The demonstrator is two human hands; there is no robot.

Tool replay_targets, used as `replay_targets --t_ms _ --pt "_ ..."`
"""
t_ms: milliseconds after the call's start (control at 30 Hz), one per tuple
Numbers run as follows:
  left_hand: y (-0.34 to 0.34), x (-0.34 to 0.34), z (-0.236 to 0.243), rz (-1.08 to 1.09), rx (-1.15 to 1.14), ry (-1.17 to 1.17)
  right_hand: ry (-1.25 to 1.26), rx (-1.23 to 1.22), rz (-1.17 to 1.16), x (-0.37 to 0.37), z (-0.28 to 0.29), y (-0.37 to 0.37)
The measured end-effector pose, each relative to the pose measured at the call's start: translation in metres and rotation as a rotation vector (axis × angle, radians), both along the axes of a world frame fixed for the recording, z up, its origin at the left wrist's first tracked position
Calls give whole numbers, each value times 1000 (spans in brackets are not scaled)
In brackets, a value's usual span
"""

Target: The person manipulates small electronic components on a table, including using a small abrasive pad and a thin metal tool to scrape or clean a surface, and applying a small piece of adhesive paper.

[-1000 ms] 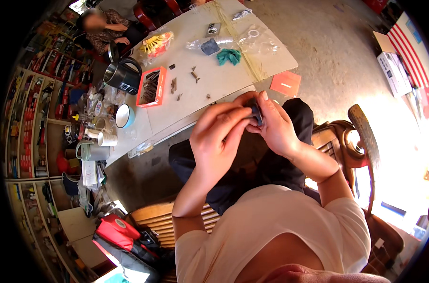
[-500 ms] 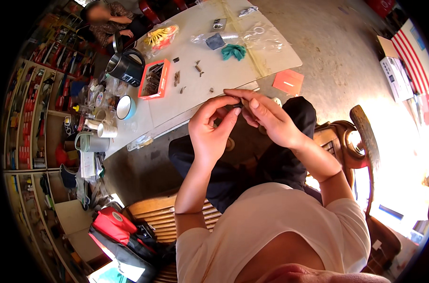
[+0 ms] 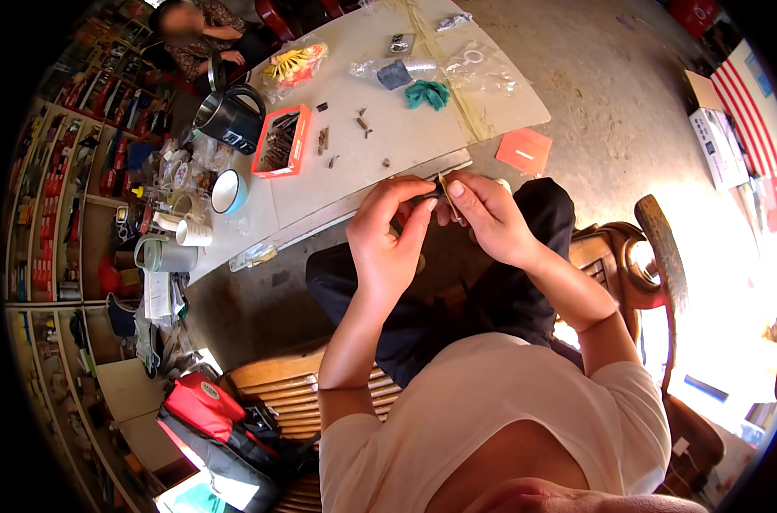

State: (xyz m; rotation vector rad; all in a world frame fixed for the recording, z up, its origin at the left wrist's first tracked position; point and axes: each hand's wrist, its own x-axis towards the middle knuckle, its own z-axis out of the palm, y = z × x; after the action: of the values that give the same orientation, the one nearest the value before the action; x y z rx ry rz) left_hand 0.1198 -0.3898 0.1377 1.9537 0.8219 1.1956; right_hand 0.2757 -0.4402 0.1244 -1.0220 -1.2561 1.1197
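My left hand is closed in a pinch, thumb against forefinger, at a small dark end too hidden to name. Just beside it, my right hand grips a thin yellow-brown strip between thumb and fingers. Both hands meet over my lap, in front of the table's near edge. On the white table lie several small brown pieces, close to an orange-red open box filled with similar dark brown pieces.
A dark kettle, a blue-white enamel mug and a white cup stand at left. Farther back are bananas in plastic, a teal cloth and clear wrap. A person sits at the far left. An orange card lies beyond the table's right edge.
My right fingers have drawn back and lowered, so the thin strip now shows upright between my hands. My left hand has shifted slightly to the right and stays pinched.
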Motion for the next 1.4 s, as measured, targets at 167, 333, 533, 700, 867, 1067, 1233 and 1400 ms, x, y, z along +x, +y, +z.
replay_targets --t_ms 167,333,533,700,867,1067,1233,1400 --pt "-2 8 4 19 156 76 57 14 -38 -1 -13 6" --pt "12 5 -4 21 602 330 65 55 -153 -10 -9 4" --pt "19 19 -4 -163 394 147 -167 332 -344 -5 -13 9" --pt "14 18 -1 -280 -95 58 -548 753 -403 15 -4 28" --pt "31 11 -2 -606 -1117 -240 -687 865 -392 25 -11 35" --pt "29 23 7 -256 190 242 -34 176 -246 10 -11 19" --pt "26 27 5 -219 188 229 -33 181 -301 4 -9 16" --pt "30 23 6 -491 -946 -58 -608 766 -379 30 -18 35"
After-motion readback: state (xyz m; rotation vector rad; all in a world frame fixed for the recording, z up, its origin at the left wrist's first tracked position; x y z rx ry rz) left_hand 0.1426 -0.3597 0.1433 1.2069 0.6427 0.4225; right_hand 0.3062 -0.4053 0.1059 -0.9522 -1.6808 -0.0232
